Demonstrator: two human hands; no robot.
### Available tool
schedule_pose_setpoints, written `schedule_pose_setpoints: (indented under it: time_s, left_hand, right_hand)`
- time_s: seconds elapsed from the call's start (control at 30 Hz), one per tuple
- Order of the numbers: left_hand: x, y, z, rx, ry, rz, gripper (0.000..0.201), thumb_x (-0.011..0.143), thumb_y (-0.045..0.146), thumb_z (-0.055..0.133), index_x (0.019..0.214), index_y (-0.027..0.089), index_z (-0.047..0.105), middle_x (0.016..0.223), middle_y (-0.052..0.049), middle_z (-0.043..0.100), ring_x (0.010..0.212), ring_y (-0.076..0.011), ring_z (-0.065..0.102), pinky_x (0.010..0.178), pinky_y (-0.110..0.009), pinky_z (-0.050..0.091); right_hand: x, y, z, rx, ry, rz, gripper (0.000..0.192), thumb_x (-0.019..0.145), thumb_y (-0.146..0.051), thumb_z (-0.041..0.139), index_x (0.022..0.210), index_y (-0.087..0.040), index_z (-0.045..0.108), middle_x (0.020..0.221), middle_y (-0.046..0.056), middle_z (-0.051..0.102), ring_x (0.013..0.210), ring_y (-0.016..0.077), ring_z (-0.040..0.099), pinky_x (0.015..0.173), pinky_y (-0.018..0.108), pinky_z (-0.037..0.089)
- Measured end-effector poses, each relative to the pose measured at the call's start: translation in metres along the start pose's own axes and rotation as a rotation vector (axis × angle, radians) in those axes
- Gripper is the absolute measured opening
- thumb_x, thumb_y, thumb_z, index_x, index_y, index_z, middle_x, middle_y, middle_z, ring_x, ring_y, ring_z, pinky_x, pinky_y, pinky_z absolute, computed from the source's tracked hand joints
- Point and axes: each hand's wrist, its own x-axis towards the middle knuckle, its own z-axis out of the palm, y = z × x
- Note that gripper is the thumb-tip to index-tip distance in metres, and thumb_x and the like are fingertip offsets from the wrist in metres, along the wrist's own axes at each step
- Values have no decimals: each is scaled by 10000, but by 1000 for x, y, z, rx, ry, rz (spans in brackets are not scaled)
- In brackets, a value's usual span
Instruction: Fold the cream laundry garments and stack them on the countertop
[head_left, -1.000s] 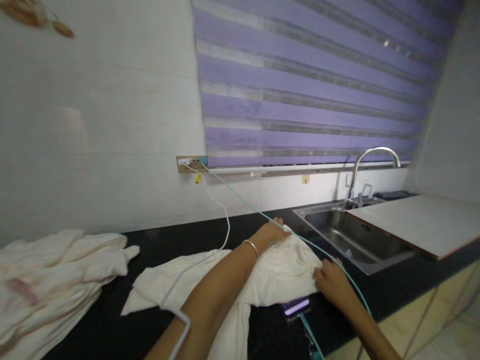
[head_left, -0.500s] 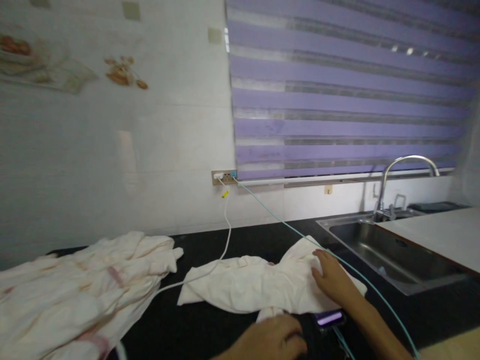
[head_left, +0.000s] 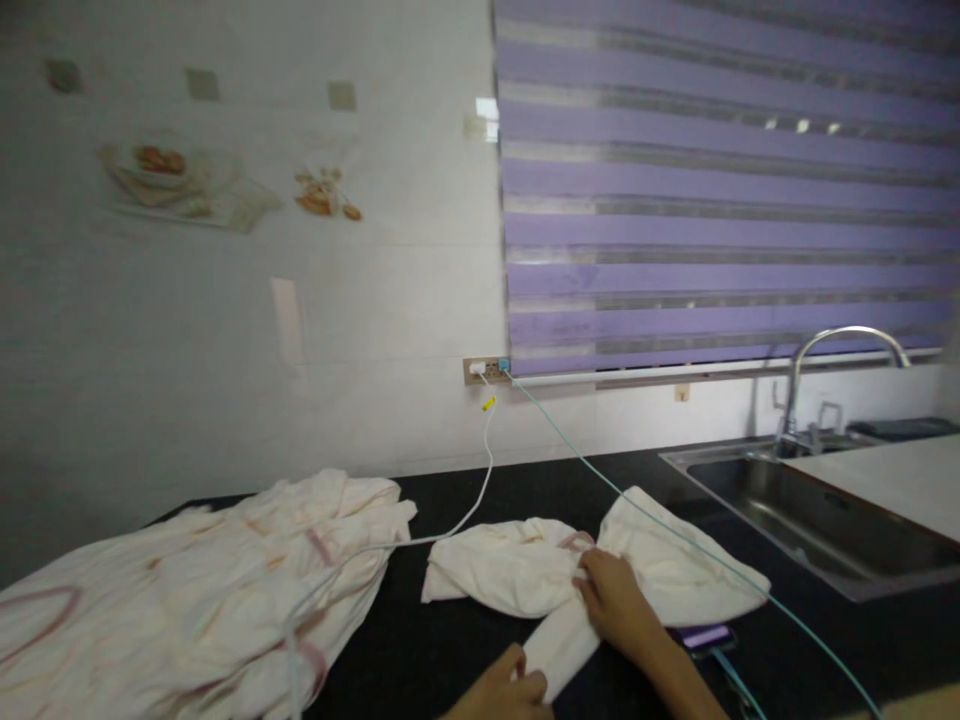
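A crumpled white cloth [head_left: 510, 570] lies on the black countertop, gathered at its middle, with one wide part spread to the left and another to the right. From that middle a narrow strip of it runs down toward me. My left hand [head_left: 506, 690], partly cut off by the bottom edge, is closed on the lower end of this strip. At the gathered middle, my right hand [head_left: 615, 605] has its fingers bent and closed on the cloth. A phone [head_left: 705, 638] with a lit purple screen lies beside my right forearm, a light-blue cable running from it.
A large heap of white patterned fabric [head_left: 225, 580] covers the counter's left side, a white cable [head_left: 480, 490] crossing it. A teal cable [head_left: 600, 470] runs from the wall socket [head_left: 486, 371] over the cloth's right part. At right are the sink [head_left: 787, 500] and faucet [head_left: 795, 380].
My right hand has moved from the cloth's right part to its middle. The strip at my left hand now stretches out longer toward me. The camera view has turned left and slightly up.
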Motion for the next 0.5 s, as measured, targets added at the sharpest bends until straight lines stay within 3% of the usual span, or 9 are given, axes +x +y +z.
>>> schedule_pose_setpoints:
  time_s: [0.1, 0.17, 0.27, 0.33, 0.43, 0.5]
  left_hand:
    - [-10, -18, -27, -58, -135, 59, 344, 779, 340, 852, 643, 222, 559, 480, 60, 535, 669, -169, 512, 711, -388, 320]
    - [-17, -30, -50, -94, -218, 80, 350, 766, 297, 829, 577, 221, 544, 509, 34, 571, 730, -200, 542, 798, -440, 348]
    - [-27, -45, -87, -111, -319, 84, 334, 741, 333, 813, 555, 224, 557, 571, 4, 628, 810, -234, 583, 884, -490, 367]
    - [-33, -49, -108, -99, -380, 56, 219, 764, 397, 784, 680, 243, 651, 590, -8, 649, 805, -238, 601, 897, -487, 386]
    - [-47, -52, -121, -56, -470, -38, 324, 751, 539, 750, 942, 278, 742, 558, -26, 652, 746, -268, 617, 917, -510, 403]
    - [-61, -54, -120, -5, -512, -131, 429, 733, 661, 715, 926, 282, 778, 608, -69, 692, 812, -315, 643, 988, -571, 372]
  right_hand:
    - [2, 4, 4, 5, 172, 25, 331, 1028, -277, 331, 1112, -178, 636, 1003, 118, 727, 945, 246, 671, 853, 349, 430]
    - [3, 7, 4, -41, 264, 98, 382, 1057, -316, 281, 1028, -169, 632, 891, 120, 721, 848, 242, 676, 753, 318, 410]
    - [3, 10, 4, -130, 288, 196, 402, 1075, -355, 277, 912, -184, 602, 790, 104, 705, 766, 238, 675, 675, 299, 366]
    - [3, 11, 5, -164, 284, 203, 398, 1082, -365, 281, 901, -193, 590, 782, 95, 707, 765, 231, 681, 669, 289, 358]
    - [4, 12, 6, -196, 298, 202, 426, 1087, -383, 257, 882, -201, 582, 751, 87, 698, 742, 223, 679, 674, 286, 367]
    - [4, 11, 7, -183, 304, 198, 466, 1086, -383, 216, 860, -200, 581, 734, 90, 690, 725, 226, 674, 685, 297, 389]
